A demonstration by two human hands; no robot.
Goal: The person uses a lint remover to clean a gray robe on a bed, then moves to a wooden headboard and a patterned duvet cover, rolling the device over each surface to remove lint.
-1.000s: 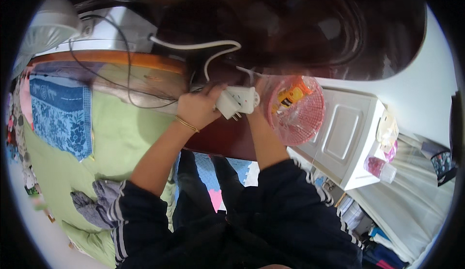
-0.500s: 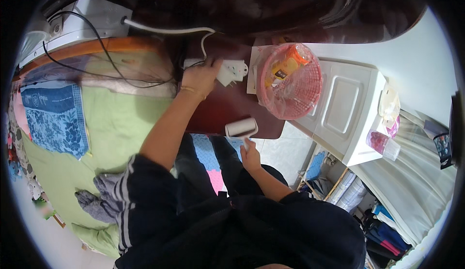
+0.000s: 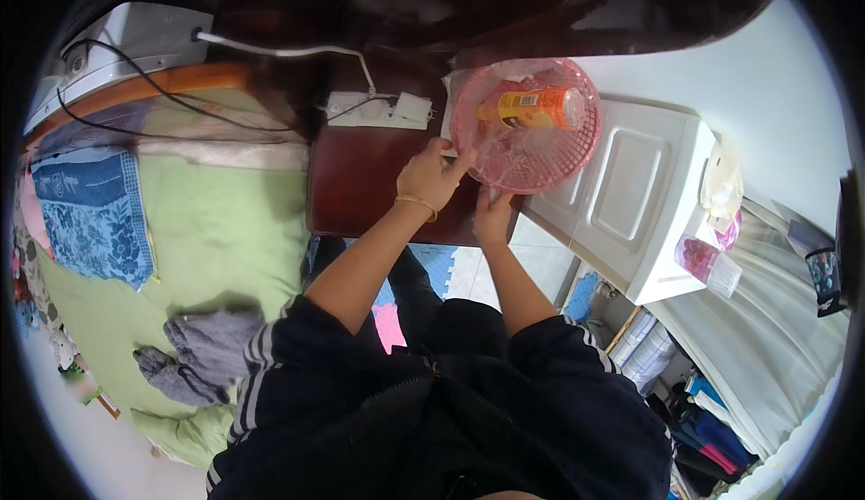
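One glossy dark-red tabletop (image 3: 360,185), right end under a round pink plastic mesh basket (image 3: 541,174); white panelled cabinet (image 3: 623,186) right of it, green-sheeted bed (image 3: 225,216) far left. Inside, clear plastic and an orange-and-yellow container (image 3: 533,109). Left hand (image 3: 429,177) at near-left rim, right hand (image 3: 492,219) below; cannot tell whether fingers grip.

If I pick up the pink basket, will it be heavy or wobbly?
The pink basket is probably light for its size: its wall has little holes. It may bend a bit, since it looks like thin plastic. The orange container lying inside might slide if it tips.
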